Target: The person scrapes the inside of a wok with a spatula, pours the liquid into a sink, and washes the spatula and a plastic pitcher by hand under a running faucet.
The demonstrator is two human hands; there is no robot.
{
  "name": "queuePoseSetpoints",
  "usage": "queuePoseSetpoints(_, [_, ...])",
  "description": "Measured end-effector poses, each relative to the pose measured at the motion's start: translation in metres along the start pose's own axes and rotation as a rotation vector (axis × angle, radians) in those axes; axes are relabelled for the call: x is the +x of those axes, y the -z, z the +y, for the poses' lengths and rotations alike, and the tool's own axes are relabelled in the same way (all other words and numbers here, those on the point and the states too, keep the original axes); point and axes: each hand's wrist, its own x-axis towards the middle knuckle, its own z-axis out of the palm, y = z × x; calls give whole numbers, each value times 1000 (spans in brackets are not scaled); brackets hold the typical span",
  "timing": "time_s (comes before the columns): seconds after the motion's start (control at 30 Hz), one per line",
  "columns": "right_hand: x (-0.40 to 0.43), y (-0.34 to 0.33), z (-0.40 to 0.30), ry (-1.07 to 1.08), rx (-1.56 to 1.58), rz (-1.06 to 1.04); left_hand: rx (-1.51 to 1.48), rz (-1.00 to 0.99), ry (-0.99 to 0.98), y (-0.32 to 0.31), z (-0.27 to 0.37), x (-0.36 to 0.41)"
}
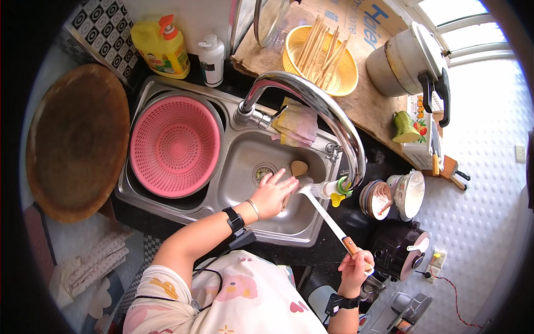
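My left hand [273, 195] is stretched over the right basin of the steel sink [238, 175], fingers apart, at the head of a long-handled kitchen utensil [327, 217]. Whether the fingers touch that head is hard to tell. My right hand [356, 267] grips the utensil by its wooden handle. Above the utensil's head, the curved chrome faucet [321, 100] ends in a clear nozzle [324, 190] with a green collar and yellow tab; water seems to run from it. A tan spoon-shaped piece [299, 168] lies in the basin near the drain [263, 172].
A pink colander [177, 146] fills the left basin. Cloths [296, 123] hang behind the faucet. Stacked bowls [377, 200], a dark cooker [396, 250] and a knife [435, 146] are at right. Behind stand a yellow chopsticks basket [292, 50], a pot [392, 62] and soap bottles [212, 62].
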Motion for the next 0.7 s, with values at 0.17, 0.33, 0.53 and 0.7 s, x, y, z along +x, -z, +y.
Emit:
queuePoseSetpoints(0.17, [1, -2, 3, 22, -9, 55, -32, 42, 28, -2, -2, -4])
queuePoseSetpoints(0.33, [0, 1, 5, 6, 33, 72, -1, 85, -39, 3, 2, -5])
queuePoseSetpoints(0.53, [1, -5, 4, -8, 33, 82, 57, 137, 5, 6, 19, 0])
queuePoseSetpoints(0.7, [0, -1, 4, 26, 1, 43, 126, 128, 59, 4, 15, 4])
